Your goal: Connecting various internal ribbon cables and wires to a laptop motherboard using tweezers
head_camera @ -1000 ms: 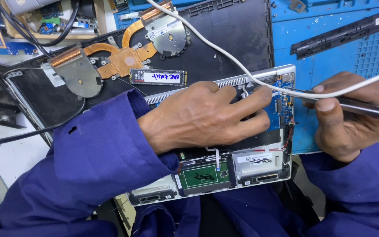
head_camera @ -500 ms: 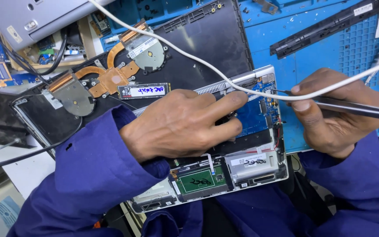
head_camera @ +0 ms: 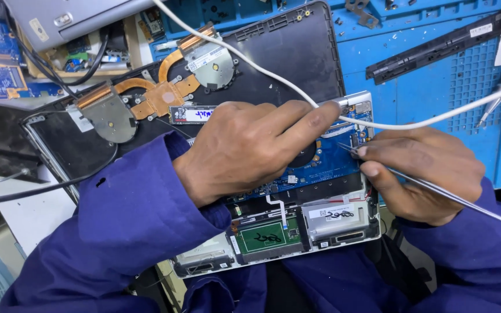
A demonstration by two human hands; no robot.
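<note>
Blue perforated bench matting (head_camera: pixel 436 81) fills the background, and an opened laptop (head_camera: pixel 297 232) is laid across its near edge, close to the person's lap. Its blue board (head_camera: pixel 326 165) is exposed, so the cover is already off; the small parts at the board's right edge are not yet lifted away, as far as can be seen. Tweezers (head_camera: pixel 436 191) are pinched in the right hand (head_camera: pixel 424 174), with the tips brought against that right edge. The left hand (head_camera: pixel 250 148) is pressed flat on the board, its forefinger stretched toward the top right corner, nothing grasped. A white cable (head_camera: pixel 424 120) is draped across both hands. Behind the laptop, a black base (head_camera: pixel 273 64) with copper heat pipes (head_camera: pixel 163 95) and two fans is set aside. A black strip (head_camera: pixel 436 46) is left at the far right.
</note>
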